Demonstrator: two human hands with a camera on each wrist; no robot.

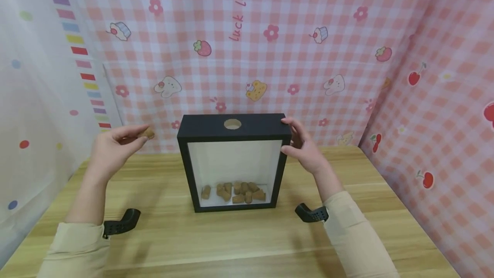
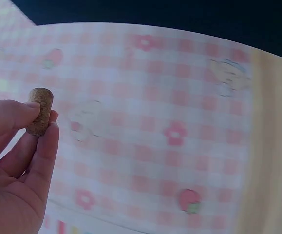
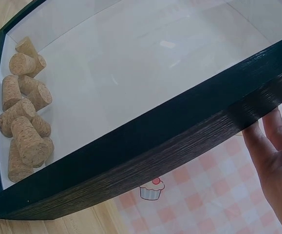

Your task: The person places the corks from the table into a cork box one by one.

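A black-framed shadow box [image 1: 258, 128] with a clear front and a white back stands upright on the table. Its top has a round hole [image 1: 232, 124]. Several wine corks [image 1: 238, 199] lie along its bottom; the right wrist view shows these corks [image 3: 28, 141] heaped behind the pane. Out to the left of the box and apart from it, my left hand [image 1: 109, 151] pinches a single cork [image 2: 41, 109] between thumb and fingers. My right hand [image 1: 306, 151] grips the box's upper right side, thumb at the front edge and a finger on the top corner.
The box and both arms are over a light wood-grain table [image 1: 231, 243]. Behind it hangs a pink checked cloth [image 1: 293, 63], which also covers the right side. A white dotted cloth [image 1: 42, 110] hangs at left. Each wrist carries a black mount [image 1: 123, 222].
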